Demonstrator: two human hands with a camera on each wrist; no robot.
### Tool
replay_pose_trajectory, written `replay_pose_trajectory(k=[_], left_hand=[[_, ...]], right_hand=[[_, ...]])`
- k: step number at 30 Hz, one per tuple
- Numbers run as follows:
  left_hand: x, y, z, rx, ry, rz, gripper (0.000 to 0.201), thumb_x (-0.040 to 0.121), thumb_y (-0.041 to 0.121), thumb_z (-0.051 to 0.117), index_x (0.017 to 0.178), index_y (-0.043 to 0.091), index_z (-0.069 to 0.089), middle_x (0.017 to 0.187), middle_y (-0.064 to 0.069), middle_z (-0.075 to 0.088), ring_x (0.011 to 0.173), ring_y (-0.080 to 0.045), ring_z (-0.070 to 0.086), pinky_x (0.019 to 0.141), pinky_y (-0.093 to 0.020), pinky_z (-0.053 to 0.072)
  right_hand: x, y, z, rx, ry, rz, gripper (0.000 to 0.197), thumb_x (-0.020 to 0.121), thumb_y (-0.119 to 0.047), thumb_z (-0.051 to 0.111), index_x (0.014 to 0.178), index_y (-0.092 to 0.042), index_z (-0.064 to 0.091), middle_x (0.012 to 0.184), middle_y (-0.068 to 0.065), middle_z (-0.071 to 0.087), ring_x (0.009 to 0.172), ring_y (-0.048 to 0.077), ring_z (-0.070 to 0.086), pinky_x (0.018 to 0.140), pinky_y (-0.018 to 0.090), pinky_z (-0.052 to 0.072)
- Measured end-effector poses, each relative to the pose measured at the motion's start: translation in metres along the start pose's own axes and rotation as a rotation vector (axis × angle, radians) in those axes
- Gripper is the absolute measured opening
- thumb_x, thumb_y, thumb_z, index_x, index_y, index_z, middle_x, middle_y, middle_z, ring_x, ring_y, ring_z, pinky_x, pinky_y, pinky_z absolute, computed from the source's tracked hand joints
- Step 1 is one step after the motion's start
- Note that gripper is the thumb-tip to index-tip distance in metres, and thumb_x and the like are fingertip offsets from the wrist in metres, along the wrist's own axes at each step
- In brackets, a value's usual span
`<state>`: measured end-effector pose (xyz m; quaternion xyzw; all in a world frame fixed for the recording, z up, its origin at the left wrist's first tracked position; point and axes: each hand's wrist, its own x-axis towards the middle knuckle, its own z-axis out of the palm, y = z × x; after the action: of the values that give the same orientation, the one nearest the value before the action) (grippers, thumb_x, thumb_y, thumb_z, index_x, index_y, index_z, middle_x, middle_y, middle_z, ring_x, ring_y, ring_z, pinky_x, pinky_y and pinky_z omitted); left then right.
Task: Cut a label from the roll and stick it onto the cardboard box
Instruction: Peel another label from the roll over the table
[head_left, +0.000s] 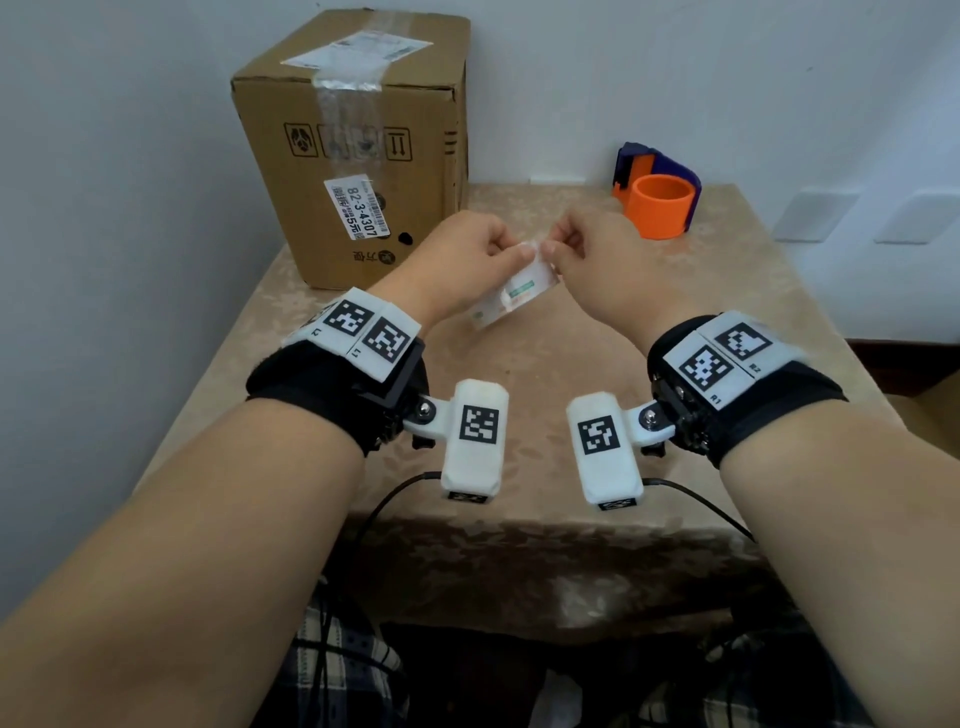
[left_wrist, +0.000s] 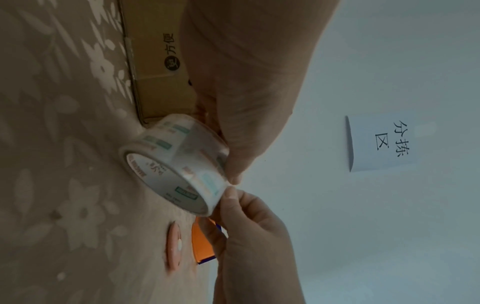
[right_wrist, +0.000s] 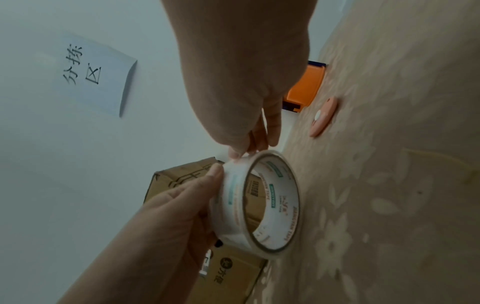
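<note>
A clear label roll (head_left: 511, 293) with green and orange print hangs above the table's middle, held between both hands. My left hand (head_left: 519, 253) grips its outer band, thumb on the rim, as the right wrist view shows (right_wrist: 217, 171). My right hand (head_left: 551, 255) pinches the roll's top edge with thumb and fingertips (right_wrist: 241, 152). In the left wrist view the roll (left_wrist: 176, 164) sits between the two hands. The cardboard box (head_left: 358, 145) stands at the back left, taped shut and bearing printed stickers. A round pink cutter (right_wrist: 323, 117) lies on the cloth, hidden by the hands in the head view.
An orange and purple tape dispenser (head_left: 657, 197) stands at the back right near the wall. A beige floral cloth (head_left: 675, 322) covers the small table. A handwritten paper sign (left_wrist: 384, 144) hangs on the wall. Cables trail over the table's front edge.
</note>
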<state>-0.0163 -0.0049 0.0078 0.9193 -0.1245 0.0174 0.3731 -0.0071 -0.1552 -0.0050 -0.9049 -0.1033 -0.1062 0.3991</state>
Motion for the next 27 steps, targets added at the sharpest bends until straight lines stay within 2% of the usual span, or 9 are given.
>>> replay_pose_trajectory(k=[3,6,9,11,15,18,23,25,27], left_hand=[[0.003,0.001,0.005,0.107,0.049,0.032,0.017,0.095,0.033,0.054,0.087,0.017,0.055,0.065,0.011,0.048,0.059,-0.005,0.044,0.051,-0.020,0.032],[0.004,0.002,0.007,0.169,0.083,0.044,0.020,0.096,0.033,0.051,0.087,0.016,0.051,0.064,0.012,0.044,0.059,-0.006,0.042,0.050,-0.018,0.029],[0.005,-0.001,0.004,0.170,0.136,0.023,0.023,0.097,0.035,0.048,0.087,0.014,0.053,0.068,0.008,0.049,0.070,-0.015,0.050,0.051,-0.019,0.030],[0.004,-0.001,0.004,0.151,0.158,0.030,0.025,0.098,0.034,0.048,0.091,0.012,0.056,0.073,0.005,0.053,0.073,-0.016,0.051,0.050,-0.019,0.031],[-0.005,0.004,0.007,-0.060,0.060,0.048,0.019,0.098,0.029,0.051,0.088,0.013,0.053,0.068,0.007,0.054,0.057,-0.007,0.047,0.050,-0.016,0.039],[-0.009,0.005,0.005,-0.165,-0.044,0.043,0.018,0.096,0.025,0.055,0.093,0.008,0.059,0.083,-0.008,0.067,0.070,-0.015,0.056,0.068,-0.028,0.047],[-0.001,0.002,0.005,0.016,0.010,-0.014,0.019,0.096,0.030,0.053,0.089,0.012,0.052,0.069,0.007,0.050,0.062,-0.010,0.046,0.054,-0.023,0.036],[0.000,0.003,0.006,0.028,0.021,-0.020,0.020,0.097,0.030,0.051,0.088,0.012,0.051,0.068,0.006,0.048,0.062,-0.013,0.046,0.056,-0.026,0.036],[0.001,0.005,0.007,0.097,0.038,-0.020,0.023,0.097,0.031,0.049,0.085,0.012,0.049,0.071,0.002,0.050,0.069,-0.018,0.048,0.064,-0.031,0.038]], right_hand=[[0.001,0.002,-0.001,-0.060,0.036,-0.041,0.009,0.089,-0.012,0.047,0.088,-0.010,0.055,0.071,-0.007,0.043,0.066,0.005,0.040,0.055,0.010,0.030],[0.004,-0.001,-0.008,-0.042,0.048,-0.058,0.006,0.088,-0.014,0.048,0.083,-0.016,0.051,0.075,-0.003,0.051,0.067,0.008,0.045,0.057,0.014,0.032],[0.004,-0.008,-0.013,-0.100,0.056,-0.135,0.007,0.086,-0.027,0.048,0.082,-0.023,0.053,0.081,-0.002,0.060,0.076,0.016,0.056,0.069,0.030,0.047],[0.001,-0.014,-0.015,-0.079,0.078,-0.135,0.008,0.086,-0.028,0.048,0.081,-0.024,0.052,0.081,0.000,0.063,0.078,0.018,0.059,0.074,0.037,0.050],[0.002,-0.016,-0.023,0.034,0.125,-0.079,0.016,0.090,-0.016,0.047,0.094,-0.003,0.056,0.087,0.011,0.063,0.082,0.021,0.058,0.076,0.033,0.047],[0.003,-0.009,-0.029,0.025,0.145,-0.037,0.019,0.090,-0.015,0.046,0.096,0.000,0.056,0.091,0.014,0.063,0.086,0.023,0.057,0.078,0.034,0.046],[-0.002,-0.013,-0.024,-0.139,0.049,-0.093,0.017,0.090,-0.017,0.046,0.095,-0.004,0.056,0.096,0.014,0.065,0.090,0.027,0.058,0.082,0.042,0.048],[-0.002,-0.018,-0.026,-0.177,0.053,-0.141,0.017,0.090,-0.018,0.046,0.094,-0.006,0.056,0.096,0.012,0.064,0.088,0.025,0.057,0.079,0.040,0.047],[-0.002,-0.022,-0.030,-0.145,0.069,-0.187,0.017,0.090,-0.017,0.046,0.093,-0.004,0.056,0.093,0.011,0.062,0.084,0.023,0.055,0.074,0.033,0.044]])
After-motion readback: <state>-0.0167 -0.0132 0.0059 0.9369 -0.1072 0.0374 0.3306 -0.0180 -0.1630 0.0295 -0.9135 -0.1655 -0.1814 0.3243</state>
